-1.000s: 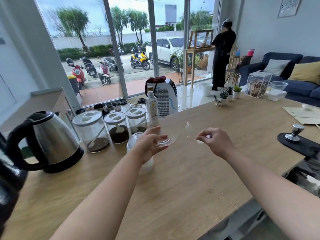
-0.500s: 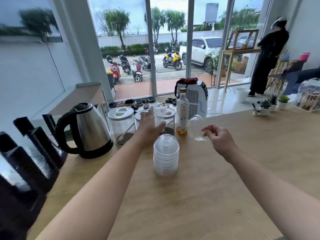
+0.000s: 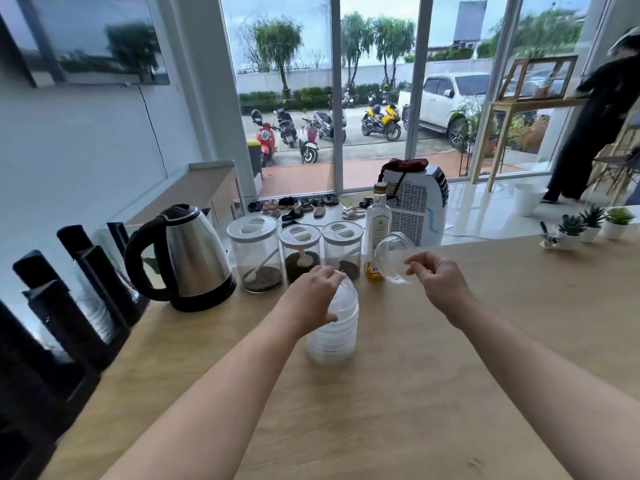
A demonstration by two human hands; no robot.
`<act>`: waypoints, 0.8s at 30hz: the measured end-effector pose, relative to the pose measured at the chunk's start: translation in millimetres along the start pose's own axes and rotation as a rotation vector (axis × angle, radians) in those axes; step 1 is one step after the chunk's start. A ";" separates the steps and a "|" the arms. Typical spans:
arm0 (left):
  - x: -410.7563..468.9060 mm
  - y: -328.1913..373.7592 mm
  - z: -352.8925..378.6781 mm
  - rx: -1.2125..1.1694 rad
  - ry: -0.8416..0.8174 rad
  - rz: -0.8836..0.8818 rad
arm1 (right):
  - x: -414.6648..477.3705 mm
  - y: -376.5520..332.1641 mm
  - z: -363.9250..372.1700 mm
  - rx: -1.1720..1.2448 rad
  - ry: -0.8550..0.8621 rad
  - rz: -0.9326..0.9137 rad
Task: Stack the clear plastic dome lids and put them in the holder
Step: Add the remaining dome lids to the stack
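A stack of clear plastic dome lids stands upright on the wooden counter, in the middle. My left hand grips the top of that stack, fingers curled over its dome. My right hand pinches the rim of a single clear dome lid, held tilted in the air to the right of the stack and above the counter. The black holder with its upright slots stands at the counter's left edge; some slots hold clear stacked items.
A steel kettle stands left of the stack. Behind it are three lidded jars and a glass bottle. Small potted plants sit at the far right. A person in black stands by the windows at the back right.
The view has swung left, bringing the holder into sight. My left hand came down from near the jars onto the top of the lid stack. My right hand still holds the single lid.
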State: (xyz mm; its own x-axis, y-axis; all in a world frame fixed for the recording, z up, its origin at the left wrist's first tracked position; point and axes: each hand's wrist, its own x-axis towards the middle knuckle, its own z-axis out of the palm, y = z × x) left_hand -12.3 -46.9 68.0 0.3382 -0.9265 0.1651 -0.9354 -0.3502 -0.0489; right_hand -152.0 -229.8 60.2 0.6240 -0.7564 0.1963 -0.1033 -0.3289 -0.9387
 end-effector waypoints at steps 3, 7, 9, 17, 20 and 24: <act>-1.1 -0.1 7.3 -0.071 -0.016 -0.053 | 4.7 1.5 -0.9 0.029 -0.020 0.008; -3.3 -0.1 13.2 -0.151 0.008 -0.106 | 8.9 2.8 -1.0 0.053 -0.052 0.022; -3.5 0.5 15.0 -0.177 0.019 -0.114 | 9.9 2.9 -0.3 0.075 -0.064 0.039; -10.8 -8.6 7.0 -0.257 0.167 -0.208 | 18.7 -15.1 3.7 0.366 -0.055 0.207; -14.2 -14.3 -1.7 -0.398 0.235 -0.280 | 18.1 -18.4 15.4 0.465 -0.148 0.273; -17.5 -11.7 -8.9 -0.630 0.222 -0.321 | 9.8 -18.3 41.1 0.527 -0.277 0.358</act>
State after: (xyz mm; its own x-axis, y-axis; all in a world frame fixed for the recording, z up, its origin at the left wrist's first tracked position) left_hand -8.2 -25.4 74.5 0.6390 -0.7185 0.2746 -0.6983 -0.3921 0.5989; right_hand -112.1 -208.0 67.7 0.8036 -0.5719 -0.1647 0.0068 0.2856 -0.9583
